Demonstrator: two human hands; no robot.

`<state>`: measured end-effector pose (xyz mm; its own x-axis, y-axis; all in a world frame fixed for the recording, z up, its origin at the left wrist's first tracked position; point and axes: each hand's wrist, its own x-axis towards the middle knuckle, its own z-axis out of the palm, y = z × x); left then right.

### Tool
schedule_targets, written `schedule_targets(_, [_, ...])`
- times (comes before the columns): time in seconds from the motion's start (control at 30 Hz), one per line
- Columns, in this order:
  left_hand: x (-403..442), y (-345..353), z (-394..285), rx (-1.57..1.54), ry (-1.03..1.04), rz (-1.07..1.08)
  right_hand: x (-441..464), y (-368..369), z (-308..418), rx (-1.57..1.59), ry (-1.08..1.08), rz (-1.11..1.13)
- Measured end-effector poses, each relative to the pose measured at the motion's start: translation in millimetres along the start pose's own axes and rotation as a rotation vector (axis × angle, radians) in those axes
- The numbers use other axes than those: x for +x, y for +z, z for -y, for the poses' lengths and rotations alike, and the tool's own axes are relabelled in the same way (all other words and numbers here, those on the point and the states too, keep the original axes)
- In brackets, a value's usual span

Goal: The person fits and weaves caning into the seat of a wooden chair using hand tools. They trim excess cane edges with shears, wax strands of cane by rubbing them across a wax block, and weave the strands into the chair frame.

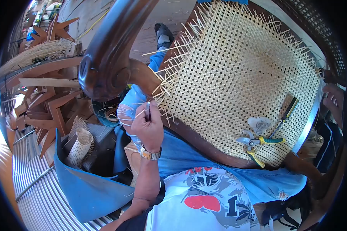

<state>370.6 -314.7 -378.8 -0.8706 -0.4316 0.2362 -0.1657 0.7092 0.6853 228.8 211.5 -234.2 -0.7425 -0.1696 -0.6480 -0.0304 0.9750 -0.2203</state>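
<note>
My left hand (147, 129), wearing a metal wristwatch (149, 154), is closed in a pinch at the left corner of the woven cane panel (219, 88). Between its fingertips are a thin cane strand (140, 114) and a small greyish piece I cannot make out. Loose strand ends stick out along the panel's edges, over the dark wooden chair frame (189, 138). At the far right edge, in shadow, my right hand (332, 98) appears with curled fingers near the frame; what it holds is hidden. Yellow-handled pruning shears (254, 143) and a screwdriver (284, 116) lie on the panel.
A whitish translucent lump (259, 125) lies beside the shears. The carved chair leg (108, 65) rises close to my left hand. At the left are stacked wooden parts (46, 111), a bundle of fibres (38, 54) and a blue container (88, 192) with rolled cane webbing (81, 146).
</note>
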Motion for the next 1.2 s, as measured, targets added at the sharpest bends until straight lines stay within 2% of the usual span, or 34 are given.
schedule_targets(0.07, [0, -7, 2, -0.029, -0.079, 0.019, -2, 1, -1, 0.017, -0.014, -0.021])
schedule_targets(0.17, [2, -11, 12, -0.105, -0.09, -0.011, -3, 1, -4, -0.015, -0.092, -0.045])
schedule_targets(0.27, [1, -18, 3, -0.047, -0.1, 0.016, -5, 1, -7, -0.029, -0.124, -0.06])
schedule_targets(0.47, [-39, -17, -17, -0.12, -0.182, 0.4, -5, 2, -8, -0.016, -0.104, -0.058])
schedule_targets(0.57, [-55, -11, -35, -0.033, -0.214, 0.506, -4, 2, -12, -0.003, -0.11, -0.032])
schedule_targets(0.67, [-69, -21, -52, 0.031, -0.058, 0.811, -4, 1, -11, -0.02, -0.114, -0.027])
schedule_targets(0.73, [-77, -44, -60, 0.032, -0.012, 1.161, -1, 40, -54, 0.052, -0.149, -0.222])
schedule_targets(0.8, [-78, -66, -72, 0.002, 0.02, 1.445, -4, 52, -69, 0.093, -0.139, -0.304])
schedule_targets(0.87, [-68, -92, -86, -0.048, 0.024, 1.664, -6, 45, -58, 0.116, -0.097, -0.267])
schedule_targets(0.97, [-42, -128, -93, -0.194, -0.003, 1.826, -7, 41, -41, 0.158, -0.085, -0.248])
schedule_targets(1.07, [-18, -152, -99, -0.177, -0.258, 2.112, -8, 35, -34, 0.18, -0.093, -0.242])
schedule_targets(1.17, [-16, -156, -105, -0.1, -0.517, 2.23, -11, 25, -19, 0.154, -0.018, -0.182])
schedule_targets(1.2, [-21, -155, -106, -0.121, -0.455, 2.153, -10, 24, -20, 0.163, -0.045, -0.193])
